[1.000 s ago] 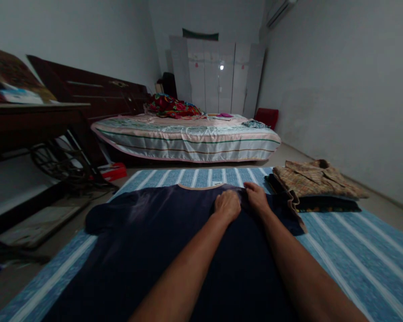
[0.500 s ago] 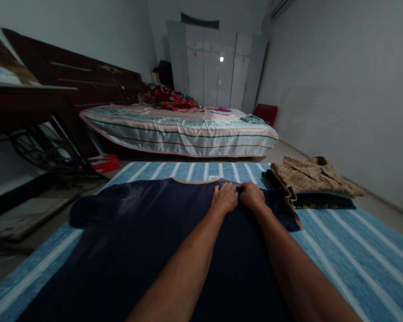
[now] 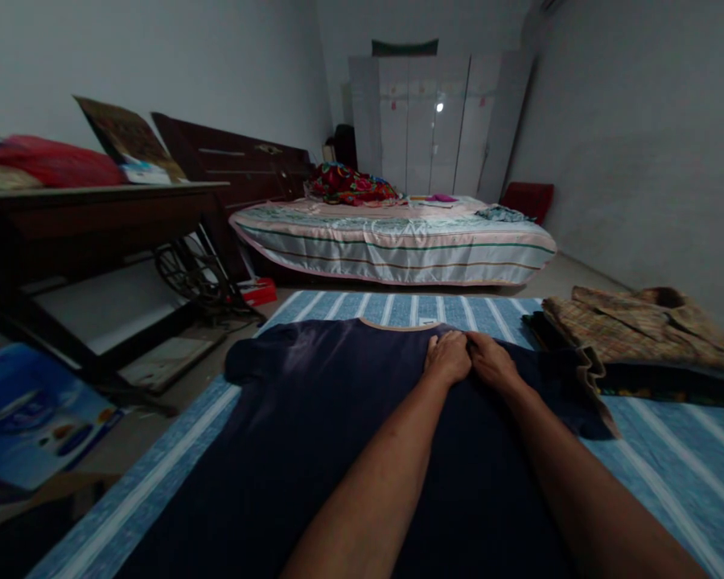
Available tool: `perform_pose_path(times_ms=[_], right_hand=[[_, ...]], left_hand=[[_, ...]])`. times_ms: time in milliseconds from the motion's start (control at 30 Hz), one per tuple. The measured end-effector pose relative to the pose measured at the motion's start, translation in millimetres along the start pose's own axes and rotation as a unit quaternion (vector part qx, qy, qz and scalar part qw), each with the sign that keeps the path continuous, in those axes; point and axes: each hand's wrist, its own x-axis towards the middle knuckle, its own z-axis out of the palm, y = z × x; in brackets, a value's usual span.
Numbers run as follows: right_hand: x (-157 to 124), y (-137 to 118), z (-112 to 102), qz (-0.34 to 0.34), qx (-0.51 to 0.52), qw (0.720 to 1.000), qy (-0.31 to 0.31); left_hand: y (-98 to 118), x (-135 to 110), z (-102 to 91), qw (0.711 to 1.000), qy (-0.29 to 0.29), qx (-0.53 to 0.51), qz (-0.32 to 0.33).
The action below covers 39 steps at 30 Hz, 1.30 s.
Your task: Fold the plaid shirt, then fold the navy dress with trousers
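While a navy T-shirt [image 3: 331, 386] lies spread on blue striped sheeting [image 3: 657, 458], left hand [image 3: 447, 356] and right hand [image 3: 491, 359], fingers bent, rest near its tan-edged neckline [image 3: 392, 328]; pinch indeterminable; light, even tension advisable.

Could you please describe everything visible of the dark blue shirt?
The dark blue shirt looks like soft cloth, with tan trim at neckline and right-hand sleeve, and paler patches by the left shoulder. It lies spread on a blue striped cover, neckline farthest away, its lower part out of view. The left hand and right hand touch it beside the neckline.
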Motion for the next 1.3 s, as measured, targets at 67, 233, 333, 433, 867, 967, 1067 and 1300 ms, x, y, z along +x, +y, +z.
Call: perform_pose_path(times_ms=[67,233,333,433,867,967,1067,1300], right_hand=[[-1.5,2.9,1.1,-0.003,-0.018,1.0,-0.005],[-2.2,-0.4,1.1,0.014,-0.065,0.998,-0.012],[-1.5,-1.9,0.4,0.028,-0.086,0.996,-0.014],[-0.7,-1.0,0.4,0.044,-0.102,0.994,-0.016],[-1.9,4.0,2.6,0.069,-0.134,0.988,-0.02],[-1.3,5.4,5.0,0.07,-0.136,0.988,-0.02],[-0.2,6.8,6.7,0.07,-0.138,0.988,-0.022],[-1.1,9.6,4.8,0.072,-0.152,0.985,-0.032]], left_hand=[[1.0,1.4,-2.1,1.0,0.0,-0.001,0.003],[-7.1,-0.7,-17.7,1.0,-0.016,0.008,0.025],[-25.1,-10.2,-29.9,1.0,-0.009,0.02,0.021],[-48.2,-21.8,-36.3,0.999,-0.019,0.028,-0.01],[-73.6,-40.0,-44.3,0.996,-0.059,0.05,-0.039],[-92.3,-53.9,-59.6,0.994,-0.04,0.07,-0.076],[-122.3,-68.5,-73.8,0.985,-0.021,0.089,-0.147],[-179.8,-84.7,-83.4,0.97,-0.038,0.096,-0.221]])
